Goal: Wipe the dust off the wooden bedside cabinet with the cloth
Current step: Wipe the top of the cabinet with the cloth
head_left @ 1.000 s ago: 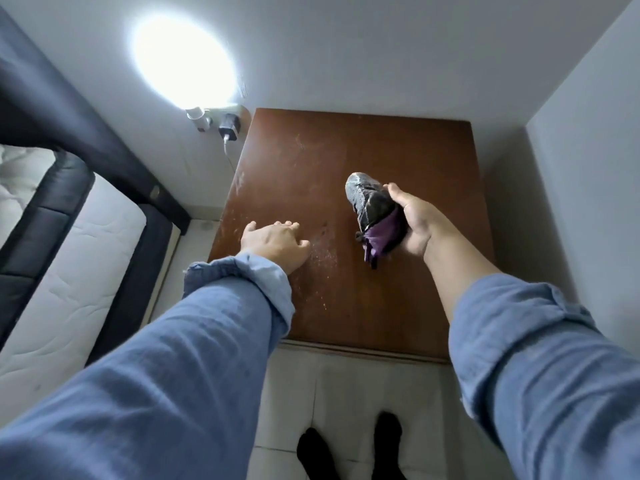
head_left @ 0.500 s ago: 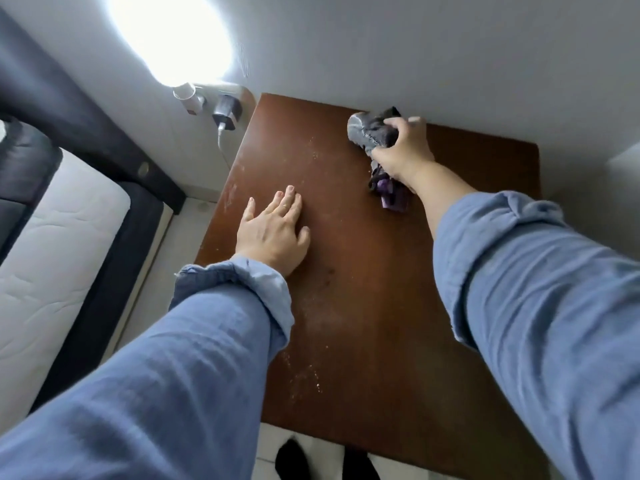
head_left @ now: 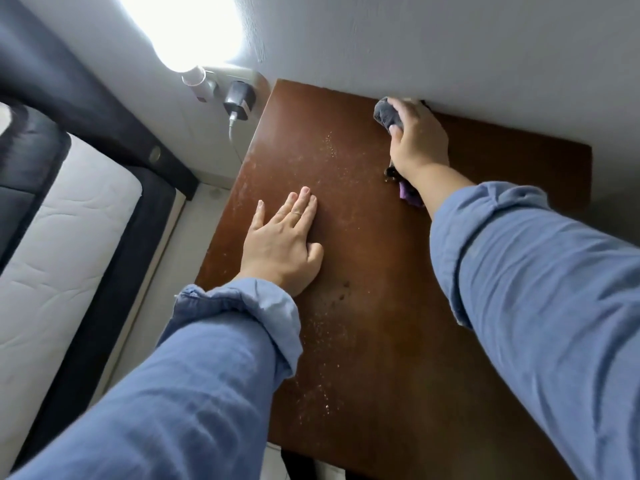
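Observation:
The brown wooden bedside cabinet [head_left: 374,258] fills the middle of the view, its top speckled with pale dust down the left half. My right hand [head_left: 417,143] grips a bunched grey and purple cloth [head_left: 387,114] and holds it down on the cabinet's far edge, right against the wall. A purple end of the cloth shows under my wrist. My left hand [head_left: 282,242] lies flat on the top near the left edge, fingers straight.
A white wall runs along the cabinet's back. A wall socket with a black charger [head_left: 239,102] and white cable sits at the back left, under a bright lamp [head_left: 180,26]. A bed with white mattress [head_left: 62,244] and dark frame stands left.
My right hand has pushed the cloth farther back, from the middle of the top to its far edge at the wall. My left hand has stayed flat in place.

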